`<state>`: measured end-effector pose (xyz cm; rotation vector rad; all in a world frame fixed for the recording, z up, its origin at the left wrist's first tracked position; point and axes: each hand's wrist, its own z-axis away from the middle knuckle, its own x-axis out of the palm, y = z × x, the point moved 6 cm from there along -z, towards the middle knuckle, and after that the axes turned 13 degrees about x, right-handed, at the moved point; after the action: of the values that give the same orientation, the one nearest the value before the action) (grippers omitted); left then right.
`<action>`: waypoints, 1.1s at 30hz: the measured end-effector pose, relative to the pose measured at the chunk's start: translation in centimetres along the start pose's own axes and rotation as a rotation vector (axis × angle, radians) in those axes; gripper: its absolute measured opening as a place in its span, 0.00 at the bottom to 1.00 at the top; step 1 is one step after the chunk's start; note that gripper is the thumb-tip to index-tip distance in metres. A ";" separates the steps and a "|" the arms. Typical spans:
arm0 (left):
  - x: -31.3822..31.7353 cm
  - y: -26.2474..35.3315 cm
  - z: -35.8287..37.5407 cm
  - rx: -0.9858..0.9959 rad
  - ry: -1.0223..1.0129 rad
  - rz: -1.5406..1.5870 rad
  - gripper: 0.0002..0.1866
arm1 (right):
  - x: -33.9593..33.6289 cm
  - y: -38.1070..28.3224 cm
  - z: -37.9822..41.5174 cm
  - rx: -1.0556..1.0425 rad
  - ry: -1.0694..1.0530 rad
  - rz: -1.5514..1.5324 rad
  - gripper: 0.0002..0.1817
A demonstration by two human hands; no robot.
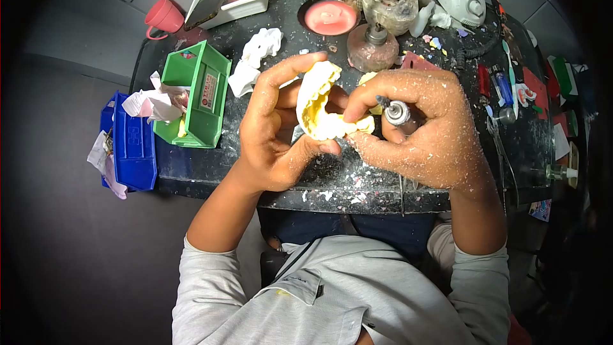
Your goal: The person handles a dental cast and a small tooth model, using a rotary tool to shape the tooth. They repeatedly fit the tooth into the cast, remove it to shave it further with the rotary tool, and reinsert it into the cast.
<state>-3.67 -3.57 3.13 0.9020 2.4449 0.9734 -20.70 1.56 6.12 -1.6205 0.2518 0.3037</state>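
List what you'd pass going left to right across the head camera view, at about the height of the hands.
Blue bin → green bin → left hand → pale yellow piece it holds → rotary tool gripped in the dust-covered right hand → blue lighter.

Left hand (281, 131) grip curled, right hand (418, 128) grip clenched, both dust-flecked.

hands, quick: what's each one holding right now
Left hand: closed on the yellow cast, thumb and fingers around it.
Right hand: closed on the rotary handpiece, its tip at the cast.
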 end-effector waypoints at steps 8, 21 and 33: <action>0.0 0.3 -0.1 0.037 -0.019 -0.052 0.46 | 0.0 -0.1 -0.1 -0.119 0.022 0.077 0.09; -0.1 0.0 -0.2 0.005 0.035 0.021 0.47 | 0.2 -0.3 0.0 -0.054 0.005 -0.053 0.13; -0.4 -0.5 -0.4 -0.035 0.098 0.100 0.43 | -0.6 -0.4 -0.1 0.072 -0.032 -0.078 0.19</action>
<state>-3.76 -4.29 3.11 0.9951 2.4751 1.1159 -21.12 1.50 6.74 -1.5491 0.1729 0.2572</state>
